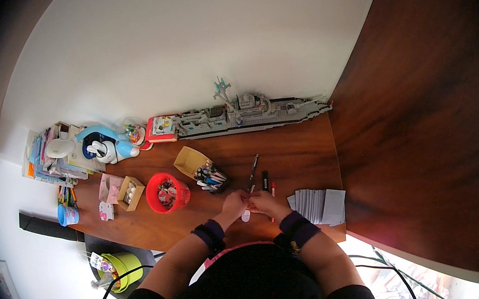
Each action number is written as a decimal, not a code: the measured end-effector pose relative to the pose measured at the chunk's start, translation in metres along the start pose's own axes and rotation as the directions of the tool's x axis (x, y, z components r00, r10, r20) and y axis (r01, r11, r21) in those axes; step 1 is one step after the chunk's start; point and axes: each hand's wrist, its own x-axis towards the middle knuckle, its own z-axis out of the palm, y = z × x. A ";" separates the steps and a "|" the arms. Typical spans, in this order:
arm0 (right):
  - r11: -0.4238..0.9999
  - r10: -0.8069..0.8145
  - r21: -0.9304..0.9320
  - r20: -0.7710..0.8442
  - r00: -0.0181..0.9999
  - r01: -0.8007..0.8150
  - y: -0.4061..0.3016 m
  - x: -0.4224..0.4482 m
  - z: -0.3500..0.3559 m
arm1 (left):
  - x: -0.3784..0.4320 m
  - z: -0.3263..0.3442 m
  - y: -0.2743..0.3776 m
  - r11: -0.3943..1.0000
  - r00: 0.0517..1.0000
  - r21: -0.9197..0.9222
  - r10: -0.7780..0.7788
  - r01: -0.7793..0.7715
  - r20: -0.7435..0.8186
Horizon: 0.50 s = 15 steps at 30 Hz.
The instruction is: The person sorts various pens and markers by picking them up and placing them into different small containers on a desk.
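Observation:
Over the front part of the wooden desk (208, 230), my left hand (234, 204) and my right hand (265, 204) meet with fingertips together. A small pale thing (252, 188) shows at the pinched fingers; it is too small to name. Just below the hands is a white rounded piece (245, 216), and I cannot tell whether it touches them. Beyond the fingers lies a grey-and-black pen (254, 169). A black marker (265, 180) is beside it, above my right hand. A red pen (273, 189) runs partly under that hand.
Left of my hands stand a black holder of pens (218, 184), an open cardboard box (189, 160) and a red tub (150, 197) of small items. White cards (334, 207) fan out at right. A grey brick-built warship (252, 117) lines the wall. A blue-and-white lamp (124, 149) stands at left.

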 end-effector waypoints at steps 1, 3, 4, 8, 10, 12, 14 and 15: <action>1.000 -0.021 0.015 0.002 1.000 0.021 0.002 0.001 -0.002 | -0.002 -0.001 0.003 1.000 1.000 -0.016 0.023 -0.023 -0.009; 0.997 -0.077 -0.027 0.043 0.996 0.079 0.003 0.005 -0.007 | -0.004 -0.001 0.008 0.999 0.999 -0.028 0.043 -0.043 -0.017; 0.994 -0.093 -0.054 0.062 0.994 0.096 0.006 0.006 -0.007 | -0.005 -0.001 0.010 0.998 0.999 -0.031 0.050 -0.051 -0.019; 0.992 -0.031 0.117 -0.115 0.993 0.045 -0.002 0.000 0.007 | -0.007 0.011 -0.008 0.991 0.999 -0.126 0.034 -0.034 -0.004; 0.993 -0.009 0.115 -0.135 0.991 0.024 -0.001 0.003 0.008 | 0.002 0.019 -0.019 0.988 0.999 -0.156 0.007 -0.002 0.034; 0.997 -0.072 0.003 -0.165 0.984 0.073 0.001 0.008 0.007 | 0.018 0.024 -0.025 0.979 0.995 -0.190 -0.053 0.068 0.083; 0.986 -0.145 -0.107 -0.185 0.972 0.127 0.004 0.010 0.004 | 0.026 0.029 -0.029 0.967 0.989 -0.233 -0.077 0.106 0.127; 0.999 -0.035 0.006 -0.187 0.982 0.037 -0.005 0.003 0.009 | 0.029 0.033 -0.039 0.960 0.987 -0.252 -0.088 0.120 0.136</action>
